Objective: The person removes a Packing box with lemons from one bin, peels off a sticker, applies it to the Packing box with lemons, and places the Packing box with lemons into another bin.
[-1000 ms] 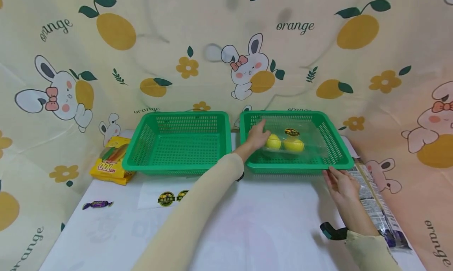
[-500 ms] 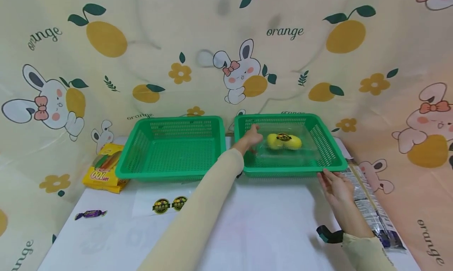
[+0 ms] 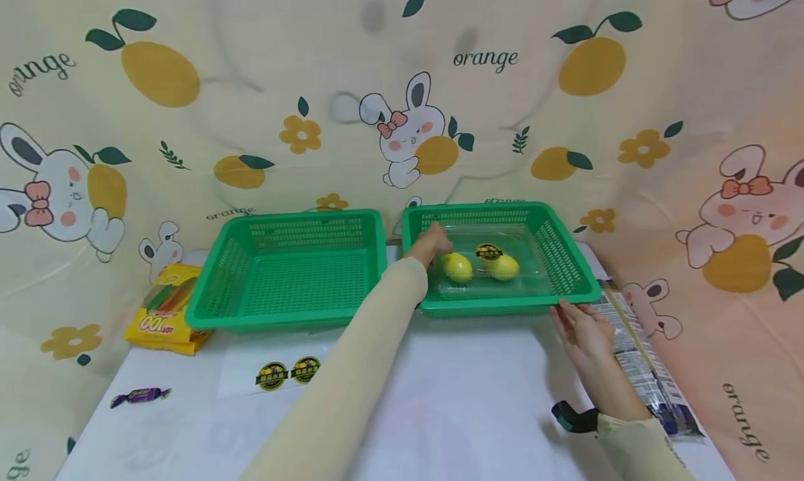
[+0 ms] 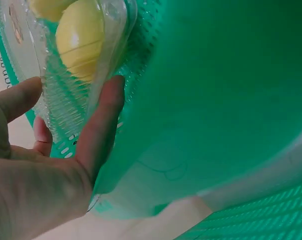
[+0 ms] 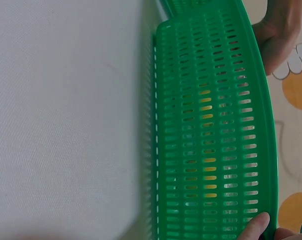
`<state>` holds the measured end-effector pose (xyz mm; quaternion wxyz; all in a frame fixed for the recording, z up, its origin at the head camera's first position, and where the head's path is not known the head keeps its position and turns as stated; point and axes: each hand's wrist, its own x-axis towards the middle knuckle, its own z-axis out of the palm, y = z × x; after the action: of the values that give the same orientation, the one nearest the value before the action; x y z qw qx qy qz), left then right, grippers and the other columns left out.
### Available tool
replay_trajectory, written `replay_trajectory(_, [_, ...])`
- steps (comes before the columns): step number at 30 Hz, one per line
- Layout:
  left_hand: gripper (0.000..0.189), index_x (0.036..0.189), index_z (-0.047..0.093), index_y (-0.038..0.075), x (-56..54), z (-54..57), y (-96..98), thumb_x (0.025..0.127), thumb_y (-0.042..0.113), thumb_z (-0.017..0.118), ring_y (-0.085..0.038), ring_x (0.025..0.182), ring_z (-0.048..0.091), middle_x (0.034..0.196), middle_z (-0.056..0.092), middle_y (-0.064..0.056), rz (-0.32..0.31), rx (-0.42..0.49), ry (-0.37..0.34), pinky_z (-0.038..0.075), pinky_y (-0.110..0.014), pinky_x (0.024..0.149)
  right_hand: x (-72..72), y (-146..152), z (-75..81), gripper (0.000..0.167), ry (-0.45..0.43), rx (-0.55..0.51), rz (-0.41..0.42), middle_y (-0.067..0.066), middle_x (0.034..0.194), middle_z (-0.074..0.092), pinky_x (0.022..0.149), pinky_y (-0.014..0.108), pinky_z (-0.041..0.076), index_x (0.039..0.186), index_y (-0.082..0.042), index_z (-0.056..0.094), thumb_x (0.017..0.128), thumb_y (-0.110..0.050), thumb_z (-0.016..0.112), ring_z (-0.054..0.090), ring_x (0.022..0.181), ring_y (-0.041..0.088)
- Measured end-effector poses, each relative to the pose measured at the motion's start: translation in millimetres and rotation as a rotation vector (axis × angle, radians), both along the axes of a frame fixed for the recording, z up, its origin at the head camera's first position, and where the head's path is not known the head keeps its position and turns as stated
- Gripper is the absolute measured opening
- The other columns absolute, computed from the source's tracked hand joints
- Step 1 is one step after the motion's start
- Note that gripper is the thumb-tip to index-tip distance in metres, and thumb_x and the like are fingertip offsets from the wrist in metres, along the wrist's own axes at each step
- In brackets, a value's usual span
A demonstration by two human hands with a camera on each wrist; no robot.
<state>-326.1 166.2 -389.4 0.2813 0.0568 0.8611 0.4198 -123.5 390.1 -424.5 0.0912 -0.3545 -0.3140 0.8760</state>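
Observation:
A clear plastic box (image 3: 524, 247) lies inside the right green basket (image 3: 502, 304). It holds two yellow lemons (image 3: 457, 267), and a black-and-gold round sticker (image 3: 488, 252) is on its lid. My left hand (image 3: 433, 243) grips the box's left end. In the left wrist view its thumb (image 4: 108, 100) lies along one side wall, with the fingers at the opposite side. At the basket's front right corner, my right hand (image 3: 587, 331) pinches the rim. The right wrist view has its thumb (image 5: 256, 227) against the slotted outer wall; most of that hand is out of frame.
Another green basket (image 3: 270, 323) stands to the left. Beside it leans a yellow snack bag (image 3: 165, 310). A purple wrapped candy (image 3: 139, 396) and a sheet with round stickers (image 3: 239, 359) lie on the white table (image 3: 440, 397). A silver packet (image 3: 643, 359) is at right.
The plastic box has come down lower and flatter in the right basket with my left hand. The lemons rolled together, then apart. My right hand stays at the rim; the head view shifted.

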Motion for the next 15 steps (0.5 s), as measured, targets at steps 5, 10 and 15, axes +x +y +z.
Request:
replay_trajectory(5, [0.042,0.137,0.040,0.009,-0.3,-3.4,5.9,0.100,0.012,0.060,-0.042,0.100,0.063,0.140,0.044,-0.023,0.010,-0.012,0.043,0.059,-0.049,0.076,1.3,1.5,2.1,0.034,-0.004,0.010,-0.013,0.003,0.104,0.060,0.086,0.027,0.056,0.121,-0.011,0.051,0.093,0.002,0.064,0.066,0.087,0.014])
replay_trajectory(10, [0.045,0.136,0.040,0.007,-2.6,-6.8,13.5,0.098,0.012,0.063,-0.044,0.098,0.064,0.138,0.046,-0.023,0.021,0.048,0.027,0.059,-0.049,0.074,2.0,2.8,2.5,0.025,0.010,0.024,-0.050,0.004,0.093,0.060,0.082,0.027,0.057,0.110,-0.008,0.051,0.092,0.003,0.064,0.067,0.080,0.015])
replay_trajectory(15, [0.050,0.143,0.037,0.005,-2.1,-6.0,11.0,0.099,0.011,0.061,-0.046,0.099,0.064,0.141,0.044,-0.024,0.037,0.048,0.034,0.059,-0.050,0.077,1.3,-1.1,0.5,0.023,0.015,0.014,-0.036,0.004,0.089,0.060,0.082,0.027,0.057,0.105,-0.008,0.048,0.092,0.003,0.064,0.067,0.079,0.015])
